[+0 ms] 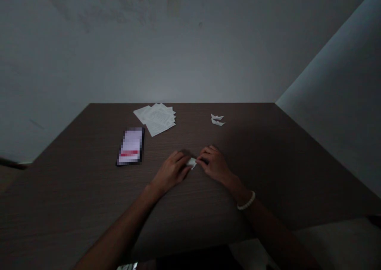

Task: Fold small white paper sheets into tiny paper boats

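The left hand (pixel 171 171) and right hand (pixel 214 164) are brought close together at lower centre, fingers curled inward, with a small folded piece of white paper (pixel 192 163) pinched between them. Beneath them is spread a dark wood-grain table (pixel 89 190). A loose stack of printed sheets (pixel 154 119) is laid toward the far edge, a smartphone (pixel 130 147) with a blurred screen lies left of centre, and two small folded paper boats (pixel 217 119) are placed at upper right of centre. A white bead bracelet (pixel 245 201) is worn on the right wrist.

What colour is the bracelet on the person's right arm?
The bracelet is white; it shows best in the head view.
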Demonstrator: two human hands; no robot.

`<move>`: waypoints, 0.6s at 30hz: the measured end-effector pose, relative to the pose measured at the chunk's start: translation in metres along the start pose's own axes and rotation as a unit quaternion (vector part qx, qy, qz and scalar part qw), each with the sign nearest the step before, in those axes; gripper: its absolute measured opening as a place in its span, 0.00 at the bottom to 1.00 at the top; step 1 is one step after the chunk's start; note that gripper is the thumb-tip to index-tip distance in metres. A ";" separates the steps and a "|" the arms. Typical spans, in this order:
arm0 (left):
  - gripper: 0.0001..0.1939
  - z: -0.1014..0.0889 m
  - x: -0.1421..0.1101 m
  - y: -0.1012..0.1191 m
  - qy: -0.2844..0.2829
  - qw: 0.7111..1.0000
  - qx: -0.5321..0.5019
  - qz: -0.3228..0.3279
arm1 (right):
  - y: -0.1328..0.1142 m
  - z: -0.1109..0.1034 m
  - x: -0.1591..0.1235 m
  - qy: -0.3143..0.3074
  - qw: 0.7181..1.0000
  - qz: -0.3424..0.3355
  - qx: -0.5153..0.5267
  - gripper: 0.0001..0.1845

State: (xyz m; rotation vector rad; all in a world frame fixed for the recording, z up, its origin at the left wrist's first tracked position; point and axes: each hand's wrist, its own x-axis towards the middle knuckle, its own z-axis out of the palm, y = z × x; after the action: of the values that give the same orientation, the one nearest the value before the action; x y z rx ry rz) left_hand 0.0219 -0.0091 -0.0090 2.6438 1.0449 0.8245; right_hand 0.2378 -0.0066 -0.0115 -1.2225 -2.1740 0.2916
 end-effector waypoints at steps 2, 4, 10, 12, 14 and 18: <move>0.21 0.000 0.000 0.003 0.007 1.000 0.003 0.022 | -0.001 0.000 0.000 0.005 1.000 0.004 0.004 0.03; 0.24 0.001 0.001 0.005 0.014 0.999 0.009 0.033 | -0.002 0.000 0.000 0.009 1.000 0.008 0.007 0.03; 0.16 0.005 0.001 0.002 0.025 0.999 0.019 0.030 | -0.002 0.001 0.000 0.015 1.000 0.008 0.016 0.03; 0.15 0.005 0.000 0.001 0.025 0.999 0.019 0.032 | -0.001 0.001 0.000 0.014 1.000 0.003 0.021 0.03; 0.13 0.005 -0.001 0.001 0.016 0.999 0.019 0.032 | 0.000 0.001 0.000 0.010 1.000 -0.002 0.022 0.03; 0.11 0.004 -0.001 0.002 -0.002 0.999 0.021 0.030 | 0.001 -0.002 0.001 0.002 1.000 -0.006 0.024 0.04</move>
State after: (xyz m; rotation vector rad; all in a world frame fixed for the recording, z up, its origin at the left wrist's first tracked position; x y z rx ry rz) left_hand 0.0249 -0.0110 -0.0119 2.7225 0.9966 0.8167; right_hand 0.2391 -0.0055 -0.0097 -1.1812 -2.1584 0.3348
